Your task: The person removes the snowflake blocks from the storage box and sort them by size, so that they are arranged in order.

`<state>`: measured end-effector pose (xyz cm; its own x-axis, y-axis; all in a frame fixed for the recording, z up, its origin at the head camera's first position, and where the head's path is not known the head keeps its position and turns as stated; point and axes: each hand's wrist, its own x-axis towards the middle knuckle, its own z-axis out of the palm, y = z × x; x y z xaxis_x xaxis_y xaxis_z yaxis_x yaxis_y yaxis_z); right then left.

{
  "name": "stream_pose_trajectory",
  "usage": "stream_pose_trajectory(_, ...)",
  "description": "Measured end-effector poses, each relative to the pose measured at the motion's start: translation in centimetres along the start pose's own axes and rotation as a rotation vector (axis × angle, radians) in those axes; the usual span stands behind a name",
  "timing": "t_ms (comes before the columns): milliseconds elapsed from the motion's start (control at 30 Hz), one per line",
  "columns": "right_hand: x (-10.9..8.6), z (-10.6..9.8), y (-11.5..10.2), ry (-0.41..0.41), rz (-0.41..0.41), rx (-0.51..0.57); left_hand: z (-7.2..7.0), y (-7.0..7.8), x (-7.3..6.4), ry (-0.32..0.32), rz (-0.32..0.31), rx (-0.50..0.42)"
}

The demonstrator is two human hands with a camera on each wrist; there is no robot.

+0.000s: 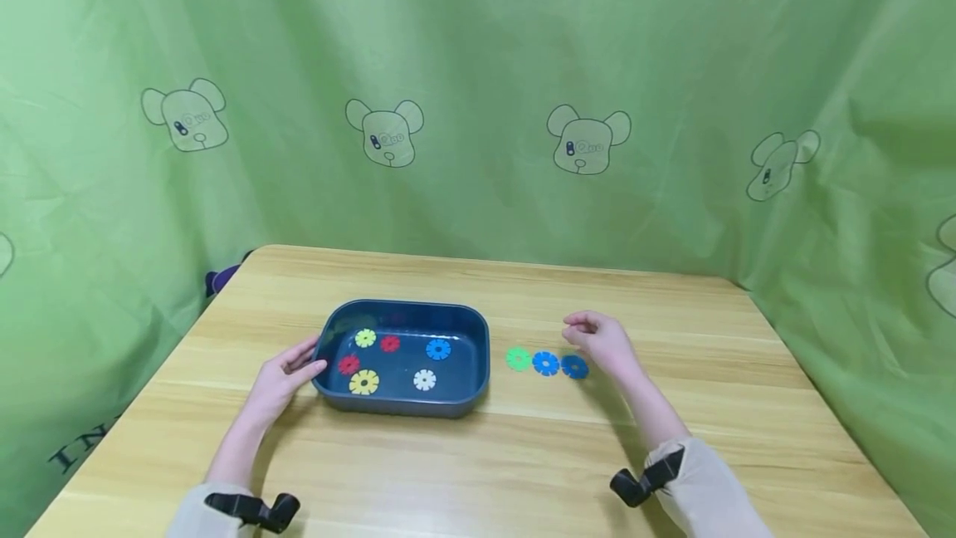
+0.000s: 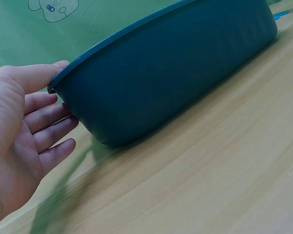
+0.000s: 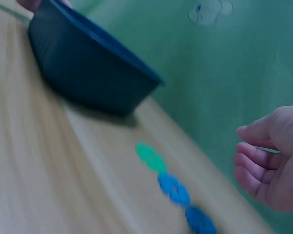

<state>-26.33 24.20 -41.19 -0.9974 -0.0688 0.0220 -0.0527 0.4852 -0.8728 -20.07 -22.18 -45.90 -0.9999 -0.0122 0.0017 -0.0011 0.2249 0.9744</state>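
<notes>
A dark blue plastic basin [image 1: 399, 409] stands on the table, several notched flower-shaped plastic discs lying flat inside it. At its left end my left hand [image 1: 276, 384] holds the rim, the thumb over the edge and the other fingers along the outer wall, as the left wrist view shows. To the right of the basin, a green disc [image 1: 519, 359], a blue disc [image 1: 545, 364] and a darker blue disc [image 1: 574, 367] form a row, edges close together. Over the right end of that row hovers my right hand [image 1: 603, 343], fingers loosely curled and nothing between them.
Inside the basin are a yellow disc [image 1: 364, 382], a white disc [image 1: 424, 379], a blue disc [image 1: 438, 349], a light yellow-green disc [image 1: 365, 338] and two red ones. The wooden table [image 1: 463, 471] ends at a green curtain [image 1: 478, 189]. Something purple [image 1: 221, 278] sits beyond the left edge.
</notes>
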Motion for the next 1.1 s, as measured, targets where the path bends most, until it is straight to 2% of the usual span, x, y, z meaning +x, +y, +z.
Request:
stream_pose_trajectory(133,0.2,1.3,-2.5,-0.070,-0.032,0.054,0.0,0.0,0.0,0.001,0.002,0.000)
stream_pose_trajectory(367,0.9,3.8,-5.9,-0.155,-0.095,0.026,0.1,0.0,-0.1,-0.001,0.007,0.002)
stream_pose_trajectory(633,2.3,7.9,-9.3,-0.245,-0.110,0.060,0.0,0.1,0.1,0.006,0.012,-0.001)
stream_pose_trajectory(933,2.9,13.5,-11.1,-0.362,-0.077,0.204,-0.2,0.2,0.0,-0.005,0.010,0.008)
stream_pose_trajectory(1100,3.0,16.5,-11.4,-0.400,-0.070,0.194,-0.3,0.2,0.0,-0.012,0.021,0.011)
